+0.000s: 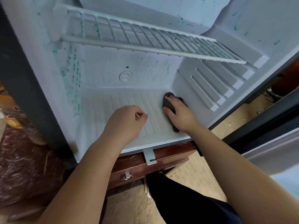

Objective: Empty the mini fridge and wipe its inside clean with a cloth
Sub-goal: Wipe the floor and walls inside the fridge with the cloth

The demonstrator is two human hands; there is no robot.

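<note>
The mini fridge (53, 88) stands open with a white interior and nothing stored inside. Green spots speckle its left wall, back wall and upper right side. My right hand (179, 114) presses a dark brown cloth (169, 101) flat on the ribbed floor (129, 101), at the right side next to the stepped wall. My left hand (126, 122) rests on the middle of the floor as a loose fist, and a thin pale sliver shows between its fingers. A white wire shelf (145, 38) spans the fridge above both hands.
The fridge sits on a dark wooden cabinet (145, 165) with a metal latch. The open door's edge (267, 126) runs along the right. A brown patterned surface (24, 167) lies to the left. Sandy floor and my dark-trousered leg (186, 204) are below.
</note>
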